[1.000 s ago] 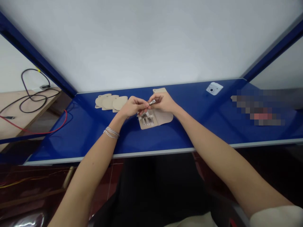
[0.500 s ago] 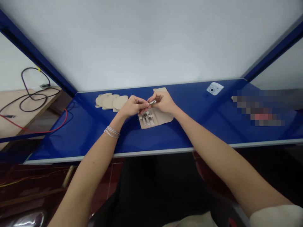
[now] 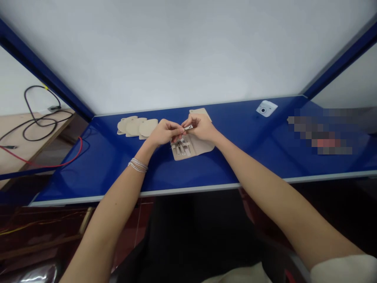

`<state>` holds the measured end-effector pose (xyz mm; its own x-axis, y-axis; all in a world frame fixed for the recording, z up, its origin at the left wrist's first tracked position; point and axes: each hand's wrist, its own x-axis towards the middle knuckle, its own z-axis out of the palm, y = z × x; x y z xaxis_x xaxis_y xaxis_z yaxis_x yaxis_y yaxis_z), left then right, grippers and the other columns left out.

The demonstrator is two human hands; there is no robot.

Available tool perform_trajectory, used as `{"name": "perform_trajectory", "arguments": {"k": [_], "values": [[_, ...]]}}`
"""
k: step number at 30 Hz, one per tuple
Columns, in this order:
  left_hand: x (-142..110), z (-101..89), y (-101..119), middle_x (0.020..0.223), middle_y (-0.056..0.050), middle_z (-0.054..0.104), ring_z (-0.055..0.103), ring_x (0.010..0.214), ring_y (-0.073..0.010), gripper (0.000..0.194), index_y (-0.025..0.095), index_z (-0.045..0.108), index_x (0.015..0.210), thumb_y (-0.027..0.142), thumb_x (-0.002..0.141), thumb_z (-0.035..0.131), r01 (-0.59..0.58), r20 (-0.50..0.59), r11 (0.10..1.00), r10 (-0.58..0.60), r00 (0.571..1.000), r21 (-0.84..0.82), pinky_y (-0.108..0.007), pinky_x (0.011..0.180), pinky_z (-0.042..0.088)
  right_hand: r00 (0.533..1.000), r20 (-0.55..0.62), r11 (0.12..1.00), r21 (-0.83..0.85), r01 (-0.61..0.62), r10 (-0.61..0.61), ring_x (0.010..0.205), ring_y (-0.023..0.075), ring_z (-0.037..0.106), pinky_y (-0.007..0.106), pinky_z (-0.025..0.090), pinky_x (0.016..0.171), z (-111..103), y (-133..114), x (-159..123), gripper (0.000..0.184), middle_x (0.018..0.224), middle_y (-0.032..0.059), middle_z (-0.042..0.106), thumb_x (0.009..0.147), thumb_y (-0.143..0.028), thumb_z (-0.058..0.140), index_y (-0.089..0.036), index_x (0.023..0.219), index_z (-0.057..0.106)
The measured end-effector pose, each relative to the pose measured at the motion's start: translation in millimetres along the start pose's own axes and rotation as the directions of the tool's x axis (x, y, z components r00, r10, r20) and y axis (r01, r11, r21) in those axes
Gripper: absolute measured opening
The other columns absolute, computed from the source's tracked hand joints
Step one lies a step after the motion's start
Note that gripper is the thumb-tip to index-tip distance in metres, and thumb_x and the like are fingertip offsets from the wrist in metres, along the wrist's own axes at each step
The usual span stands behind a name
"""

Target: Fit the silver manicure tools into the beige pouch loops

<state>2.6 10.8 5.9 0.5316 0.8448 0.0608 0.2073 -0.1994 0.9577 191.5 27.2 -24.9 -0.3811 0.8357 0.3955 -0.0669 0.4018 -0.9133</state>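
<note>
Both hands meet above an open beige case (image 3: 203, 146) lying on the blue table (image 3: 235, 157). My right hand (image 3: 200, 127) pinches a small silver metal tool (image 3: 188, 127). My left hand (image 3: 163, 133), with thin bracelets on the wrist, closes its fingertips on the tool's other end. Several metal tools (image 3: 181, 147) sit in the case's slots just below the hands.
A row of closed beige cases (image 3: 137, 127) lies to the left at the back of the table. A small white device (image 3: 266, 108) sits at the back right. Black and red cables (image 3: 38, 125) lie on a wooden surface at far left. A white wall rises behind.
</note>
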Motion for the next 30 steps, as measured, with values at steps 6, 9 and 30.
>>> {"name": "perform_trajectory", "arguments": {"k": [6, 9, 30], "values": [[0.8, 0.2, -1.8, 0.051, -0.001, 0.057, 0.049, 0.041, -0.0068, 0.023, 0.010, 0.067, 0.071, 0.032, 0.076, 0.069, -0.003, -0.014, 1.000, 0.003, 1.000, 0.013, -0.020, 0.041, 0.038, 1.000, 0.016, 0.999, 0.020, -0.026, 0.025, 0.075, 0.0170, 0.067, 0.031, 0.055, 0.071, -0.1, -1.3, 0.5, 0.028, 0.078, 0.0023, 0.070, 0.058, -0.016, 0.080, -0.017, 0.067, 0.054], [1.3, -0.1, -3.3, 0.052, -0.001, 0.057, 0.048, 0.041, -0.0065, 0.021, 0.010, 0.067, 0.071, 0.030, 0.077, 0.069, -0.003, -0.028, 1.000, 0.004, 1.000, 0.023, -0.019, 0.041, 0.038, 0.999, 0.039, 0.998, 0.049, -0.039, 0.037, 0.074, 0.0170, 0.068, 0.031, 0.056, 0.071, 0.2, -3.0, -0.1, 0.030, 0.080, 0.0028, 0.071, 0.057, -0.016, 0.081, -0.017, 0.068, 0.053], [2.9, -2.9, -5.7, 0.057, -0.001, 0.060, 0.051, 0.044, -0.0068, 0.024, 0.011, 0.066, 0.072, 0.035, 0.075, 0.070, 0.015, -0.059, 0.994, -0.022, 0.998, -0.106, -0.019, 0.043, 0.039, 0.998, 0.027, 0.996, 0.070, -0.052, 0.050, 0.077, 0.0184, 0.069, 0.035, 0.058, 0.076, -5.1, -21.1, -3.5, 0.030, 0.079, 0.0068, 0.072, 0.067, -0.033, 0.081, -0.013, 0.087, 0.072]]}}
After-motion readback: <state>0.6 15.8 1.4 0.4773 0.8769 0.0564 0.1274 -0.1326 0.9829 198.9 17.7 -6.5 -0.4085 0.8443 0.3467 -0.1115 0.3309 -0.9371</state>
